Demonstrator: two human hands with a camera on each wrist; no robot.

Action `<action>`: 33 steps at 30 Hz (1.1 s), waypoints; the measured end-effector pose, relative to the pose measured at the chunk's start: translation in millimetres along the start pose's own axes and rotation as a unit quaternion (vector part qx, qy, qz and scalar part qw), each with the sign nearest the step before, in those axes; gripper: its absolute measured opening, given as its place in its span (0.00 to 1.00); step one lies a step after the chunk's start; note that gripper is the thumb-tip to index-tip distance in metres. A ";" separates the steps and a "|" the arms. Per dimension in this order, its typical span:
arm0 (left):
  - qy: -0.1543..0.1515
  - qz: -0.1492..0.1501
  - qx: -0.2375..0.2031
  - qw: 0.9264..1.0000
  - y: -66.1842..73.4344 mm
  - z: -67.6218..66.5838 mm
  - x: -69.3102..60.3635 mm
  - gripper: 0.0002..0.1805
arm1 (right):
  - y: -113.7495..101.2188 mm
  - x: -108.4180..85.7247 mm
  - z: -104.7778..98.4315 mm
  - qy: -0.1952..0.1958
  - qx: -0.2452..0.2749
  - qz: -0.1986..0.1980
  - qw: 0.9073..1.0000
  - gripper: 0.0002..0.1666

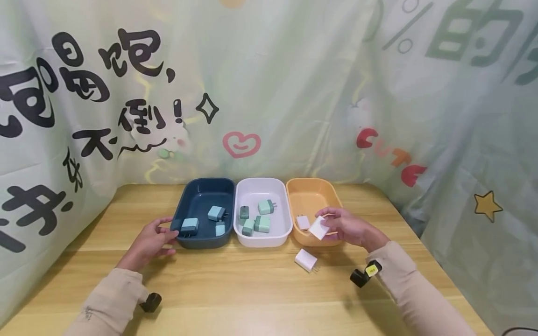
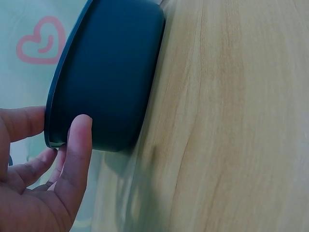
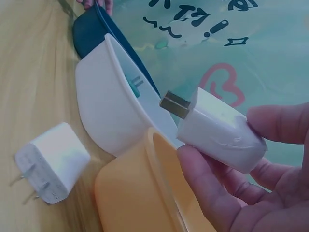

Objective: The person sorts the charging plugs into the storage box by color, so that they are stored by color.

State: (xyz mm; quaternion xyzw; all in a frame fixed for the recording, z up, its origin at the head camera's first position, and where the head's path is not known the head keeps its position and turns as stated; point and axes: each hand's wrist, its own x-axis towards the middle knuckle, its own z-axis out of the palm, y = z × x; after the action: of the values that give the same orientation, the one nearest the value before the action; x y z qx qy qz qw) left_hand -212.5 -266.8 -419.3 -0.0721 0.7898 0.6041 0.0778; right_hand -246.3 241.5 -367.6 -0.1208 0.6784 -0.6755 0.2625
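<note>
My right hand (image 1: 346, 227) pinches a white plug-in charger (image 3: 224, 133) between thumb and fingers, above the front of the yellow bin (image 1: 311, 186). The charger's metal prongs point away from the fingers in the right wrist view. Inside that bin lies another white charger (image 1: 302, 222). A further white charger (image 1: 306, 260) rests on the table just before it, prongs to the right. At the far left, my left hand (image 1: 152, 240) touches the near left corner of the dark blue bin (image 2: 108, 72), its fingers fairly straight against the rim and thumb beside the outer wall.
Between the two outer bins stands a white bin (image 1: 264, 241) with several green chargers (image 1: 262, 224). Blue chargers (image 1: 189, 226) lie in the dark blue bin. The three bins line up along the back of the wooden table (image 1: 235, 289), before a printed curtain (image 1: 294, 93).
</note>
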 end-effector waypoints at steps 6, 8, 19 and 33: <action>-0.006 0.003 0.000 1.000 1.1 1.2 0.5 0.34 | -5.6 6.7 -3.8 0.014 0.006 0.003 1.000 0.10; -0.006 0.003 0.000 1.000 1.2 1.3 -0.1 0.34 | -6.7 8.8 -5.2 0.023 0.008 0.007 1.000 0.10; -0.007 0.001 -0.003 1.000 3.7 0.7 -0.4 0.33 | -8.4 24.9 -17.7 0.050 0.002 0.028 0.998 0.09; 0.001 -0.001 0.004 1.000 0.9 1.4 0.9 0.33 | -5.3 54.1 -33.4 0.073 0.011 0.063 0.995 0.12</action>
State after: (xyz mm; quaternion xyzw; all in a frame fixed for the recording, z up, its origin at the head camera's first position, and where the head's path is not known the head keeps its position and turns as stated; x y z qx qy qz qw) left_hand -213.5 -265.3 -419.0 -0.0734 0.7923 0.6007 0.0776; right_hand -309.7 241.6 -374.5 -0.0257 0.6943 -0.6723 0.2556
